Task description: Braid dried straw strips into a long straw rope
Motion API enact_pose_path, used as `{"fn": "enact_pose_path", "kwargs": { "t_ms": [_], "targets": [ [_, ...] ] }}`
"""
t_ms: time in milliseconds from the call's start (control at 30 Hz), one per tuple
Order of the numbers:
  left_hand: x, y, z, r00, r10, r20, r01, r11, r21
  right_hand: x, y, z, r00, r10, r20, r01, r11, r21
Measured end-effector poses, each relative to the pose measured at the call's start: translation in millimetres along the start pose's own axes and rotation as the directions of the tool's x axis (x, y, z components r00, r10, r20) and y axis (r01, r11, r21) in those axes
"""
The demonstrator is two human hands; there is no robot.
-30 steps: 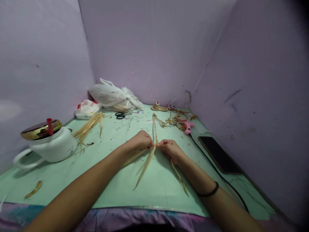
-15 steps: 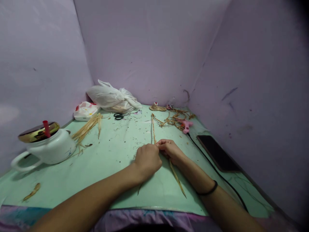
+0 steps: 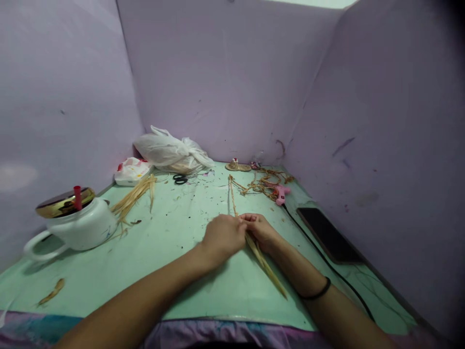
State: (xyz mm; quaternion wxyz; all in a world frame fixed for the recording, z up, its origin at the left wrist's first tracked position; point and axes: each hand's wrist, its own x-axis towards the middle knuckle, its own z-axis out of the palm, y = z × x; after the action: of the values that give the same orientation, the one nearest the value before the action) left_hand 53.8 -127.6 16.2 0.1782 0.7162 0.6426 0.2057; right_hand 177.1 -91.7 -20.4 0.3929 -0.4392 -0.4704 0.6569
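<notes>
Head view: green tabletop (image 3: 145, 271) runs from lower left to lower right, its near edge along the frame bottom; purple walls (image 3: 225, 87) bound it left, back and right. Green surface shows between mug and left forearm, and between the hands and the near edge.

Containers: white mug (image 3: 82, 228) at left, handle leftward, gold lid (image 3: 58, 204) tilted on top, red straw (image 3: 77, 198) upright; contents hidden. Upper left of centre, knotted white plastic bag (image 3: 160, 149), contents unclear, beside a small white-and-red packet (image 3: 131, 172).

Around: dry scrap (image 3: 53, 292) lower left; pale strip bundle (image 3: 132, 196) behind the mug; black scissors (image 3: 180, 179) near the bag. Centre: left hand (image 3: 224, 237), curled, fingers mostly hidden, grip cannot be told. Thin braid (image 3: 233, 196) reaches down to the hands, which meet. Right hand (image 3: 257, 230) narrow, pinching at the braid's near end; loose strands (image 3: 267, 269) trail toward lower right. Beyond: woven piece (image 3: 238, 167), tangled cord (image 3: 267, 179). Right: pink corded tool (image 3: 281, 195), its black cable (image 3: 319, 252) crossing between right forearm and dark phone (image 3: 329, 235).
</notes>
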Motion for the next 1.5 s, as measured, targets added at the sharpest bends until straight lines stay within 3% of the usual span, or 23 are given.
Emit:
{"fn": "enact_pose_path", "kwargs": {
  "t_ms": [67, 133, 200, 267, 367, 567, 667, 767, 867, 933, 1000, 1100, 1167, 1233, 1367, 1500],
  "targets": [
    [12, -8, -10.6, 0.991, -0.121, -0.058, 0.105, 0.968, -0.226, 0, 0, 1, 1.000, 0.002, 0.001, -0.002, 1.000, -0.029],
    [23, -13, -15.6, 0.953, -0.259, 0.157, 0.303, 0.801, -0.517, 0, -1, 2, 1.000, 0.008, 0.007, -0.008, 0.998, -0.060],
    [29, -15, -14.0, 0.877, -0.199, 0.438, 0.465, 0.584, -0.665, -1, -2, 3, 1.000, -0.005, 0.022, 0.006, 0.999, -0.048],
    [30, -15, -8.4, 0.826, -0.101, 0.555, 0.525, 0.497, -0.691, -1, -2, 3, 0.999, -0.021, 0.049, 0.022, 0.999, -0.024],
    [31, -15, -0.9, 0.829, -0.129, 0.544, 0.508, 0.580, -0.637, 1, -2, 2, 0.998, -0.005, 0.060, 0.008, 0.999, -0.047],
    [34, -21, 2.8, 0.917, -0.126, 0.378, 0.318, 0.802, -0.505, 2, -6, -1, 1.000, -0.019, 0.002, 0.019, 0.982, -0.185],
    [35, -22, 2.5, 0.935, -0.128, 0.330, 0.292, 0.805, -0.516, 4, -5, -2, 0.998, -0.068, 0.005, 0.068, 0.974, -0.217],
    [33, -22, -0.1, 0.916, -0.136, 0.377, 0.339, 0.765, -0.548, 9, -1, -7, 0.988, -0.157, 0.012, 0.152, 0.935, -0.320],
    [32, -23, -1.3, 0.894, -0.101, 0.436, 0.362, 0.736, -0.573, 11, 2, -11, 0.961, -0.275, 0.037, 0.255, 0.825, -0.504],
    [32, -24, 0.7, 0.904, -0.094, 0.416, 0.338, 0.753, -0.564, 8, 2, -11, 0.936, -0.349, 0.056, 0.302, 0.709, -0.637],
    [32, -24, 4.8, 0.924, -0.116, 0.364, 0.308, 0.789, -0.532, 2, -1, -8, 0.925, -0.379, 0.021, 0.269, 0.616, -0.740],
    [33, -23, 11.2, 0.939, -0.159, 0.306, 0.300, 0.813, -0.499, -7, -6, -4, 0.928, -0.359, -0.101, 0.144, 0.594, -0.792],
    [33, -20, 13.1, 0.929, -0.205, 0.306, 0.340, 0.799, -0.495, -12, -7, -1, 0.926, -0.356, -0.122, 0.120, 0.587, -0.801],
    [32, -16, 12.3, 0.895, -0.279, 0.347, 0.428, 0.756, -0.496, -17, -6, 1, 0.914, -0.401, -0.059, 0.177, 0.527, -0.831],
    [29, -14, 6.2, 0.820, -0.333, 0.465, 0.567, 0.583, -0.582, -24, -1, 7, 0.857, -0.488, 0.166, 0.337, 0.286, -0.897],
    [28, -19, 3.0, 0.860, -0.207, 0.466, 0.504, 0.491, -0.711, -29, 5, 10, 0.811, -0.500, 0.302, 0.393, 0.085, -0.915]
  ]
}}
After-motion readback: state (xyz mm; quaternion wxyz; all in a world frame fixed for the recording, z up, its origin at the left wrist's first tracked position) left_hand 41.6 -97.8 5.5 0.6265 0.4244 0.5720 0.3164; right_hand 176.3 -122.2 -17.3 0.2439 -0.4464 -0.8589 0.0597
